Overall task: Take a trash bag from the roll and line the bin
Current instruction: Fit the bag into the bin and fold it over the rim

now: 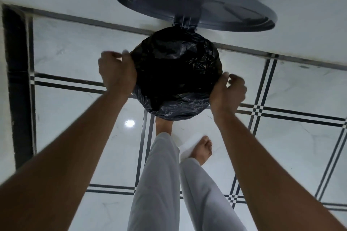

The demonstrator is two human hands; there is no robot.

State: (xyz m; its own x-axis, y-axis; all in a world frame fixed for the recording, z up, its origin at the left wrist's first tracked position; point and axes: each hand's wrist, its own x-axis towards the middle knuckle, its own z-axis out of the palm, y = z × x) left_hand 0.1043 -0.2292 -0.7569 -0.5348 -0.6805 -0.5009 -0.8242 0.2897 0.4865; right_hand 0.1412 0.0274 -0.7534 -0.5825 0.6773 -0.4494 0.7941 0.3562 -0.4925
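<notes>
A black trash bag is spread over the mouth of a round bin and folded down around its rim, so the bin's body is hidden beneath it. The bin's grey lid stands raised behind it on its hinge. My left hand grips the bag's edge on the left side of the rim. My right hand holds the bag's edge on the right side, fingers curled. One of my feet is at the bin's base, partly hidden under it. No roll of bags is in view.
The bin stands on a glossy white tiled floor with black stripe lines, close to a white wall behind it. A dark vertical frame runs along the left. My other foot and my legs in light trousers are below the bin.
</notes>
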